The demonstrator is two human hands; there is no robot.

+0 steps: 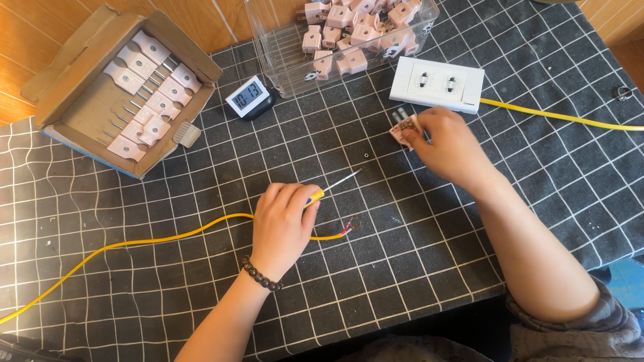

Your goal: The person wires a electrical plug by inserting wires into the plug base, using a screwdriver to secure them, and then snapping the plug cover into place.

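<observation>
While the left hand (pixel 282 224) lay curled over a yellow-handled screwdriver (pixel 330 186), its thin shaft pointed toward two o'clock across the black grid-patterned cloth (pixel 469 281). Under that hand ran a yellow cable (pixel 134 243), its stripped red ends showing just at three o'clock of the knuckles. At two o'clock, well apart, the right hand (pixel 446 144) pinched a pale pink plug (pixel 404 127) between its fingertips, prongs toward eleven o'clock, just beside a white double socket (pixel 437 84). Farther at twelve stood a clear plastic bin (pixel 282 53) of similar plugs, with a small digital clock (pixel 247 96) and a cardboard box (pixel 80 60) of plugs at ten o'clock.
</observation>
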